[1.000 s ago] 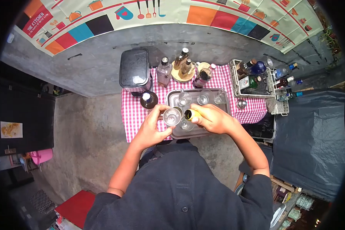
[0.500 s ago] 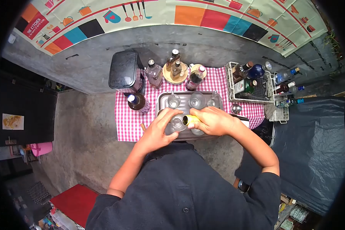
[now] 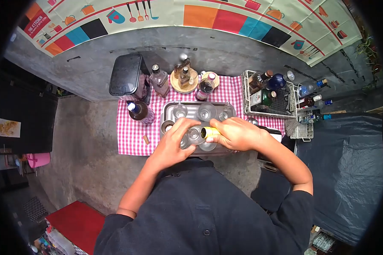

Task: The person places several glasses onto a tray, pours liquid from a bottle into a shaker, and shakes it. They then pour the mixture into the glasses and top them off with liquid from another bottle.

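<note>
My right hand [image 3: 234, 134] is closed round the yellow-foiled neck [image 3: 211, 132] of a bottle. Its dark mouth faces left, and a body with a white label [image 3: 273, 133] shows partly beneath my forearm. Curved about a clear glass [image 3: 194, 135] is my left hand [image 3: 173, 142], thumb at the near side and fingers at the far side. The bottle mouth is close to this glass's right rim; no liquid stream can be made out. Several other clear glasses, among them one at the back [image 3: 206, 111], stand on a metal tray [image 3: 192, 105]. A cork [image 3: 146, 139] lies left of the tray.
A pink checked cloth [image 3: 130, 136] covers the table. Bottles stand behind the tray, some on a wooden plate [image 3: 184, 88]. A dark bottle [image 3: 140, 112] and a black bin [image 3: 127, 76] are at left. At right, a wire basket [image 3: 270, 114] holds bottles.
The view has shifted, so the table and tray appear farther left. Both hands keep nearly the same pose around the glass and bottle neck. More of the cork shows now.
</note>
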Motion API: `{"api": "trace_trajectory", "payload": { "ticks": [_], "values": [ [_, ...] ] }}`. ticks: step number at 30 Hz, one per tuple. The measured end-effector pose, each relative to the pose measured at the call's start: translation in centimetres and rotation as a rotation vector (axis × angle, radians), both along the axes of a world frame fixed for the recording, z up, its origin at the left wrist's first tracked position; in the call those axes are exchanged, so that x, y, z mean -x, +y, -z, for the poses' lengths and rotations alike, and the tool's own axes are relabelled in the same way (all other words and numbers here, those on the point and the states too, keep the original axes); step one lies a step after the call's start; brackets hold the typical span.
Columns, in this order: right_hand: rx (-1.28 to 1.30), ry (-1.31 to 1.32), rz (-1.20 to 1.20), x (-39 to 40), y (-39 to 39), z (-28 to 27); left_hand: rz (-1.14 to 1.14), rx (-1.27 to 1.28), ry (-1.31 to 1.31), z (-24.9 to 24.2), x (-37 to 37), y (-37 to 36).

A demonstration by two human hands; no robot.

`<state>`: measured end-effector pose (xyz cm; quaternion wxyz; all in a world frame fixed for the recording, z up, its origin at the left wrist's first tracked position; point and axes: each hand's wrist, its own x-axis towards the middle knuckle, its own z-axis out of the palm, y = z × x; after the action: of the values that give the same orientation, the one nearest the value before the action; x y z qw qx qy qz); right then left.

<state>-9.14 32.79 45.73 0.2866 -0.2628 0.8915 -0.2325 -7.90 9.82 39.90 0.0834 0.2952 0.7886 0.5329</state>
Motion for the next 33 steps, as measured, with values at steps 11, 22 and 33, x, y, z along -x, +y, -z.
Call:
{"api": "trace_trajectory", "payload": {
  "ticks": [11,22,33],
  "values": [
    [-0.113,0.001,-0.048,-0.4,1.0,-0.9,-0.021,-0.012,-0.032,0.5,-1.0,1.5],
    [-0.15,-0.026,-0.06,-0.8,1.7,-0.6,-0.008,-0.038,-0.044,1.1,-1.6,2.4],
    [-0.164,-0.033,-0.07,-0.7,2.2,0.4,-0.006,-0.021,-0.049,2.0,-1.6,2.8]
  ]
}}
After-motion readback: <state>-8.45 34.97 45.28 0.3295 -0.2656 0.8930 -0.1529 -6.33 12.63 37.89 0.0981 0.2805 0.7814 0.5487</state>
